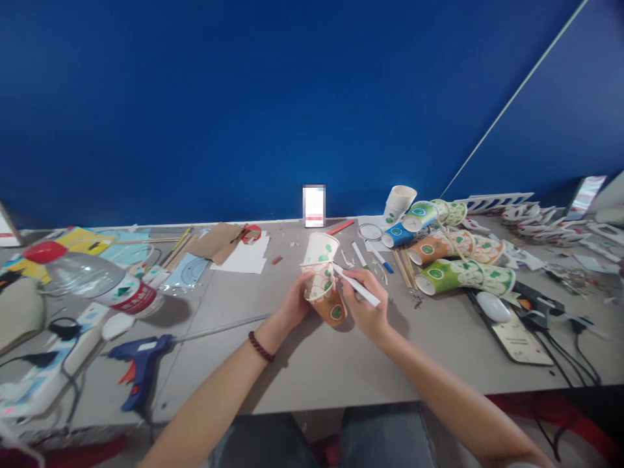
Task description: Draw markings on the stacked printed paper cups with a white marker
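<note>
Head view: the joined paper cups (pixel 322 284) are mid-scene over the tabletop (pixel 312 383), left hand (pixel 294 300) closed around their left side, right hand (pixel 369 307) pinching a white marker (pixel 363 292), tip close by the rims. Done well, this wants steady left fingers, no squeeze that dents paper, and a light, braced right wrist. Outward: loose markers (pixel 379 255) just far and right, then patterned cups (pixel 465 276) farther right, hemming any wide swing. Left, a thin rod (pixel 224 327) by the glue gun (pixel 142 364) points at the left wrist; small turns fit best, inside the near edge.
</note>
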A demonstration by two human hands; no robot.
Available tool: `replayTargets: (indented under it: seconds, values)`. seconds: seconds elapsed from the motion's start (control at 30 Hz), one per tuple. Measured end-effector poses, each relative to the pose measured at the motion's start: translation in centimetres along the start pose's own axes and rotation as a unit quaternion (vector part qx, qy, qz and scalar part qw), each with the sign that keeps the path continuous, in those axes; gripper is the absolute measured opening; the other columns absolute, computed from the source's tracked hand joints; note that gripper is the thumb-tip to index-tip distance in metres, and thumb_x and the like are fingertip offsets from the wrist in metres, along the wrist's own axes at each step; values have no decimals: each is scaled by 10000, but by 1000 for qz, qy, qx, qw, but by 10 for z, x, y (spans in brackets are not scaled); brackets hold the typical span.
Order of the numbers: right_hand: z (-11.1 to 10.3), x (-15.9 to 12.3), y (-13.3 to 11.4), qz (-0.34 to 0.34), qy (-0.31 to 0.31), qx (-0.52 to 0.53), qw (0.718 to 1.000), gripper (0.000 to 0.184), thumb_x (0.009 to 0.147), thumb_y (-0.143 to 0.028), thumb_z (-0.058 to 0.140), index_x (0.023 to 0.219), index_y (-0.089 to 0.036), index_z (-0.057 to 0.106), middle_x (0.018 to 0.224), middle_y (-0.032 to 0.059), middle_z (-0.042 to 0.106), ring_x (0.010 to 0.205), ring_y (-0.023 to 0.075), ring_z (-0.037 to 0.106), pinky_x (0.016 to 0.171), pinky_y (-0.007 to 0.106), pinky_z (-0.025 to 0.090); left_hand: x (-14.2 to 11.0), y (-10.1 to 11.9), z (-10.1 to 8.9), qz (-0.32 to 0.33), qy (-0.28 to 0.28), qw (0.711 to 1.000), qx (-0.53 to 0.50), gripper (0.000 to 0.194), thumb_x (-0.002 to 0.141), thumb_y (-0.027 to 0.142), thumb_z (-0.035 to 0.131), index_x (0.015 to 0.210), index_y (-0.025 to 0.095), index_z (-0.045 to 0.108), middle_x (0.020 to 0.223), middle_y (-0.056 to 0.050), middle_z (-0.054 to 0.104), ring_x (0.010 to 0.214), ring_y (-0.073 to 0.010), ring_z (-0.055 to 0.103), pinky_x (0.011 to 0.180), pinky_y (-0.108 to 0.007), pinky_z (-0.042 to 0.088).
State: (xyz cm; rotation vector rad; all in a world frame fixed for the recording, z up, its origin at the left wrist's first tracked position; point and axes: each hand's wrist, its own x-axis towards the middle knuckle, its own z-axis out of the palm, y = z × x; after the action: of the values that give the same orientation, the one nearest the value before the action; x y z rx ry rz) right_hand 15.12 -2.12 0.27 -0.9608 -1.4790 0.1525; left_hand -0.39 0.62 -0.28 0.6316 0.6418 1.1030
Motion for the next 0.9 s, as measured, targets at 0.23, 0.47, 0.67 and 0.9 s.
replayTargets:
  seconds: [0.23, 0.47, 0.67, 0.9]
  values:
    - [0, -2, 1, -4, -13, -2, 1000, 84, 900, -212, 590, 939, -221, 664, 843, 44, 712, 737, 180, 692, 689, 323, 578, -1, -2, -1, 10, 12, 1000, 10, 366, 739, 445, 734, 955, 149, 730, 930, -94, 756, 849, -252, 701, 859, -354, 499]
    - [0, 0, -1, -8, -4, -9, 1000, 84, 882, -194, 596, 919, -222, 666, 825, 38, 713, 729, 182, 690, 685, 319, 576, -3, -4, 0, 22, 9, 999, 23, 355, 721, 395, 780, 976, 152, 732, 979, -89, 755, 891, -248, 696, 868, -342, 495]
    - [0, 0, 1, 7, -7, -8, 1000, 105, 870, -169, 579, 922, -224, 653, 820, 37, 710, 738, 186, 694, 677, 318, 574, -2, -2, -2, 3, 8, 1000, 21, 398, 716, 439, 755, 974, 136, 742, 985, -102, 758, 893, -252, 696, 871, -345, 497]
    - [0, -1, 3, 19, -8, -10, 1000, 91, 871, -187, 592, 930, -229, 648, 819, 38, 712, 728, 189, 691, 670, 326, 573, -1, -3, -6, -8, 27, 1000, -6, 356, 735, 407, 729, 980, 148, 734, 961, -96, 763, 887, -262, 702, 882, -357, 494]
